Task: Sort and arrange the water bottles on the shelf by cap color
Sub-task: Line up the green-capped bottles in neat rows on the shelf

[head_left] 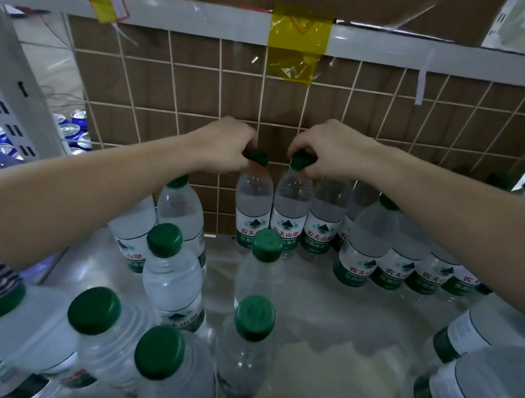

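- While both arms stretched to the back of the shelf (319, 350), each of the hands sat on top of its own bottle; the left hand (227, 146) had its fingers curled round the green cap of the left bottle (253, 204); the right hand (327, 150) pinched the cap of the right bottle (290, 210).
- Both bottles stood directly beneath the hands, long axes upright, shoulders touching, close against the wire grid (169, 85); their bases seemed to rest on the shelf, though a nearer bottle hid part of them; neither hand was nearer, each being already on its own cap.
- To the right of the pair the back row (325, 220) ran on along the grid, labels forward; judged from that, the coming move turned on bringing the pair flush with that row, sideways along the grid.
- Each bottle looked clear and filled, with a white and green label bearing red characters; the caps were dark green, like every cap in sight.
- Loose bottles (163, 266) stood scattered nearer the person, apart from the row; blue cans (74, 127) lay beyond the grid on the left.
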`<state>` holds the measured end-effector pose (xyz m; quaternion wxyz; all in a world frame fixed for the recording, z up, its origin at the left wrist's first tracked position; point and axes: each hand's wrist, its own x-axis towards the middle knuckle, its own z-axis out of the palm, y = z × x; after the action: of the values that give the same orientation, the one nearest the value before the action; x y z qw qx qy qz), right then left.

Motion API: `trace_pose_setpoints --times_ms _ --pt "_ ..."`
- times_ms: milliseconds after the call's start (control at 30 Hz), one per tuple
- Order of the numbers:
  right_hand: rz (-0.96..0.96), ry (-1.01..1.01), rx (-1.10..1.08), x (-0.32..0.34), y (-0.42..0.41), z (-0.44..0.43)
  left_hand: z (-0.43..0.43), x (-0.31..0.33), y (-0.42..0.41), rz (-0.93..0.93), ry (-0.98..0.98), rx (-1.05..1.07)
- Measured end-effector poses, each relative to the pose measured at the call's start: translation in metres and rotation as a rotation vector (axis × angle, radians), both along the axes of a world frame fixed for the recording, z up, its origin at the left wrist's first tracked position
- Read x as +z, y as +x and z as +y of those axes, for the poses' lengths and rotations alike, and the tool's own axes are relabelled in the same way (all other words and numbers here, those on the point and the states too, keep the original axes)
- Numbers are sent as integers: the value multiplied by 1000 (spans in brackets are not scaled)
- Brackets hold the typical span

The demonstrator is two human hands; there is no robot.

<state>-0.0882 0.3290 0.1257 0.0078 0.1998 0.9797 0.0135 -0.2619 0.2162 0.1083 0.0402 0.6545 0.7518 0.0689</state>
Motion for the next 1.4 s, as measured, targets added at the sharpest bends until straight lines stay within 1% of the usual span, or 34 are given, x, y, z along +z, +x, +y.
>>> trace_pose_setpoints --times_ms 67,100,167,200,233,267,300,367,433,500,667,800,933,1067,1200,1400 --pt "30 97 20 7 -2 -10 -14 12 -5 -5 -34 -43" --pt "96 118 50 12 -5 -17 -22 19 -10 0 -28 -54" --pt "257 54 142 22 -18 -35 -42 32 -25 38 31 -61" --pt "292 -17 176 27 -26 -44 -53 37 -33 59 62 -57" --pt "279 -94 198 29 -36 -53 -65 41 -41 75 82 -50" --pt "226 -162 211 29 -47 -63 -77 43 -49 86 77 -40" --pt "155 -220 220 27 -57 -73 -88 44 -57 91 40 -30" --pt "46 -307 238 17 -75 -88 -109 42 -73 96 -96 -14" --pt "30 -352 272 4 -90 -98 -126 36 -85 117 -228 -5" --pt "46 -339 293 -5 -102 -104 -138 28 -93 114 -273 -14" --pt "118 -197 295 -14 -114 -107 -145 10 -105 -49 -133 -58" --pt "116 -187 215 -4 -111 -91 -137 -1 -110 -31 9 -104" --pt "87 -138 142 1 -111 -69 -113 -6 -108 -66 58 -121" --pt "111 -148 76 -7 -109 -54 -85 -14 -104 -23 153 -90" --pt "153 -154 87 -15 -111 -51 -71 -22 -108 -61 154 -84" --pt "136 -162 99 -15 -110 -48 -68 -26 -112 -122 147 -81"
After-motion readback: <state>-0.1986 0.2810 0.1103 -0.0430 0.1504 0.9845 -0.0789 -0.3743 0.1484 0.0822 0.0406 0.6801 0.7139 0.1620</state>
